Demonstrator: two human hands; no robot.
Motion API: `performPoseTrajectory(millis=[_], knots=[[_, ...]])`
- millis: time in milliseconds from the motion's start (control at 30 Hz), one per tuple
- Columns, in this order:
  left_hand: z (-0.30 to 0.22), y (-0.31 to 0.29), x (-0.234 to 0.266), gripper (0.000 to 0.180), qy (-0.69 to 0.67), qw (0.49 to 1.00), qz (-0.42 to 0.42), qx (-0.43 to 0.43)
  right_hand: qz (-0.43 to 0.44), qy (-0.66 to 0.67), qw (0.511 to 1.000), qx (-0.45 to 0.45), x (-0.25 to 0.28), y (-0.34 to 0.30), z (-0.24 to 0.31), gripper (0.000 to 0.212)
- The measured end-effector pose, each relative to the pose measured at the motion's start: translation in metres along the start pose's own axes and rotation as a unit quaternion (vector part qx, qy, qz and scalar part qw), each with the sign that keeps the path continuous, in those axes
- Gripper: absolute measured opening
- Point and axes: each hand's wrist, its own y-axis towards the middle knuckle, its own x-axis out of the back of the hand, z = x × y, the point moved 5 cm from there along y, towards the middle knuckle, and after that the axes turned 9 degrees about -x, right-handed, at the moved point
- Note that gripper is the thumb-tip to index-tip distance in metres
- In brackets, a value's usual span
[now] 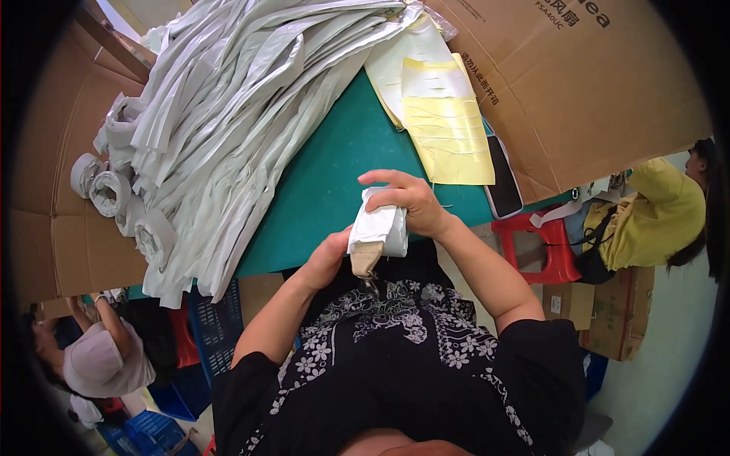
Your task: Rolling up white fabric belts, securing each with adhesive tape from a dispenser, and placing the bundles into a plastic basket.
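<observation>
A wrapped strap (379,225), folded or rolled into a white bundle, is held between my two hands above the near edge of the table. From its lower end hangs a beige tab (366,257) with a dark metal hook (370,284). My right hand (417,204) closes over the top and right side of the bundle, its index finger stretched out past it. Against the left side presses my left hand (327,257), closed, most of its fingers hidden behind the bundle. To the left lie many long white-wrapped straps (251,99) in a pile.
Several white rolls (110,192) sit left on the green table (334,152), beside cardboard (84,251). A yellow and white sheet (449,137) and a phone (503,178) lie right, before a large carton (578,91). People sit at both sides; a red stool (547,247) stands right.
</observation>
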Motion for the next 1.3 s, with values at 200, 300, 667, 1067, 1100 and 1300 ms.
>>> performPoseTrajectory(millis=[200,300,667,1067,1100,1300], knots=[[0.01,0.012,-0.012,0.042,0.318,0.947,-0.025,-0.034,-0.028,-0.185,0.977,0.098,0.007,-0.004,0.007,0.025],[-0.006,0.015,-0.019,0.038,0.441,0.892,-0.008,-0.101,-0.178,-0.134,0.974,-0.041,0.021,-0.005,0.004,0.026],[-0.008,0.037,-0.037,0.042,0.508,0.852,-0.006,-0.126,-0.2,0.241,0.888,-0.337,-0.02,-0.077,-0.012,0.051],[-0.021,0.079,-0.041,0.049,0.576,0.8,0.092,-0.139,-0.152,0.079,0.944,-0.282,0.014,-0.07,-0.008,0.063],[-0.03,0.093,-0.044,0.047,0.578,0.788,0.159,-0.139,-0.171,0.073,0.941,-0.282,0.026,-0.073,-0.019,0.063],[-0.057,0.225,0.019,0.016,0.562,0.816,-0.025,-0.135,-0.233,0.337,0.884,-0.224,0.121,-0.049,-0.031,0.04]])
